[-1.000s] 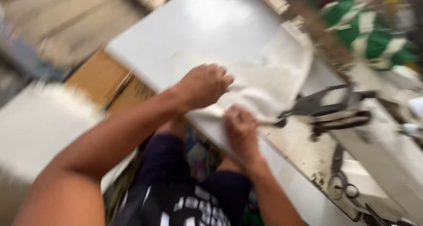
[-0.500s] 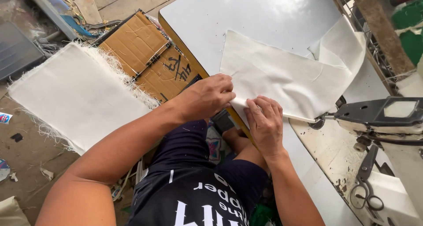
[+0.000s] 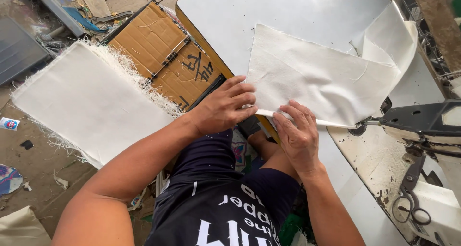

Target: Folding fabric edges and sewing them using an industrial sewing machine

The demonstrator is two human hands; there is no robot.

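A piece of white cloth (image 3: pixel 321 78) lies on the white sewing table (image 3: pixel 269 11), its far end curled up near the top right. My left hand (image 3: pixel 223 107) grips the cloth's near corner at the table edge. My right hand (image 3: pixel 298 133) presses and pinches the folded near hem beside it. The folded hem runs rightward to the presser foot (image 3: pixel 357 128) of a sewing machine (image 3: pixel 422 119).
A stack of frayed white cloth (image 3: pixel 91 99) lies on the floor at left, beside a flattened cardboard box (image 3: pixel 163 49). Scissors (image 3: pixel 408 193) rest on the machine bed at lower right. Scraps litter the floor. My lap in dark clothes fills the bottom.
The view has steadied and moved closer. Both hands have shifted slightly along the near hem, the left hand now spread over the corner and the right flatter on the fold.
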